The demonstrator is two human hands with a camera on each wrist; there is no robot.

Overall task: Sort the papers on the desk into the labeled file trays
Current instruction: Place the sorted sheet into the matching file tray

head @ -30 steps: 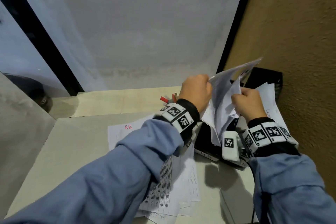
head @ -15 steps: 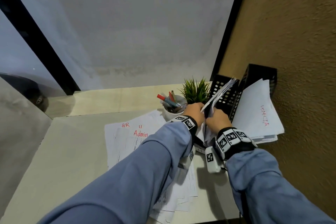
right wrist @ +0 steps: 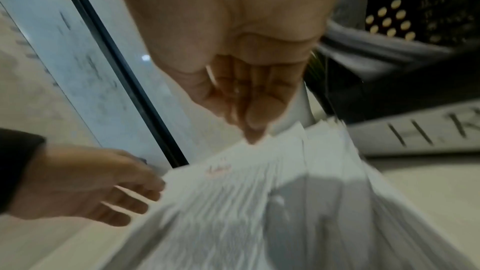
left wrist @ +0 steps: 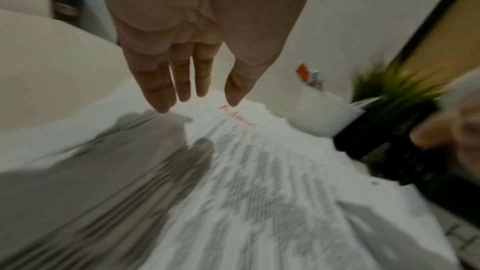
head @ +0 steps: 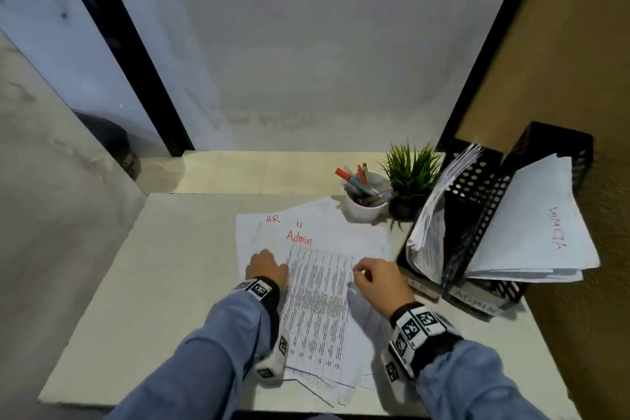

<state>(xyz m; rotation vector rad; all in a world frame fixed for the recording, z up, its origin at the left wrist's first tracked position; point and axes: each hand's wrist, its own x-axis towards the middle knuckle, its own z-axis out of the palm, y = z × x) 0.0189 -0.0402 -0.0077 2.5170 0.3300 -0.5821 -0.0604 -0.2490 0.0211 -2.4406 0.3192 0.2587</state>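
A loose stack of printed papers [head: 317,310] lies mid-desk; its top sheet is marked "Admin" in red, and a sheet under it "HR". My left hand [head: 262,257] rests with straight fingers [left wrist: 161,93] at the top sheet's left edge. At that sheet's right edge my right hand [head: 358,271] has its fingers bunched, and the fingertips [right wrist: 253,130] seem to pinch the paper. Two black mesh trays stand at the right. The HR tray [head: 477,181] holds a leaning sheaf, and the Admin tray [head: 552,143] holds sheets marked ADMIN.
A white cup of pens [head: 363,208] and a small potted plant [head: 410,170] stand just behind the stack, beside the HR tray. A brown wall runs close along the right of the trays. Bare desk [head: 153,266] stretches to the left.
Both hands have left the HR tray, where the sheets they held now stand, and have dropped back and left onto the stack on the desk.
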